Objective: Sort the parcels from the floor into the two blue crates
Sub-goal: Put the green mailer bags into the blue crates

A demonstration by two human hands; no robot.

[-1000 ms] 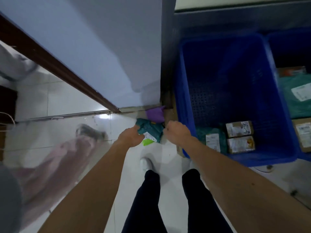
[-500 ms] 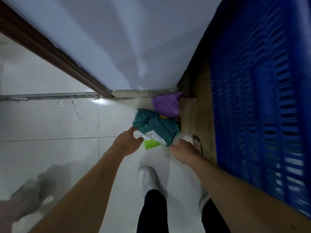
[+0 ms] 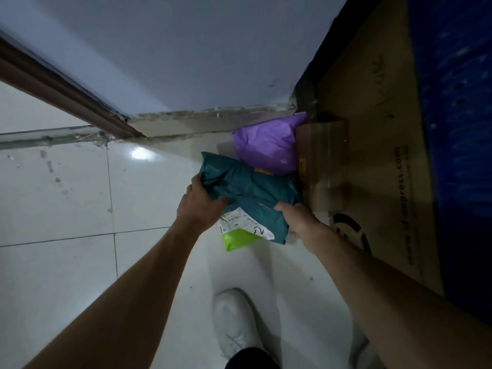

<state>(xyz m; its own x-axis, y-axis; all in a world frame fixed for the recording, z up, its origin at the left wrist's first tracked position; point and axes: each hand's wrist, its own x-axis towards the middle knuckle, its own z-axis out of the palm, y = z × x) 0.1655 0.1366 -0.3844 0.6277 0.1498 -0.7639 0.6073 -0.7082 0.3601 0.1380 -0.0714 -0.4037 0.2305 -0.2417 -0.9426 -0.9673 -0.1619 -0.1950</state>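
The step in hand is the pick-up of a teal parcel, a soft plastic mailer lying on the tiled floor in the corner where the wall meets a big sheet of cardboard. The left hand has its grip on the parcel's left edge, thumb on top and fingers curled at the rim. The right hand takes the lower right corner with the thumb pressed on top; its fingers are hidden beneath, so how far they wrap cannot be told. The parcel's white label faces up between the two hands. It overlaps a bright green parcel beneath its near end and touches a purple parcel at its far end, with a brown box just beside it on the right. The blue crate shows only as a wall at the right edge, behind the cardboard. The next move probably calls for lifting the mailer clear without dragging the green one along, reading the label, then carrying it right and up over the crate's rim; three parcels would remain.
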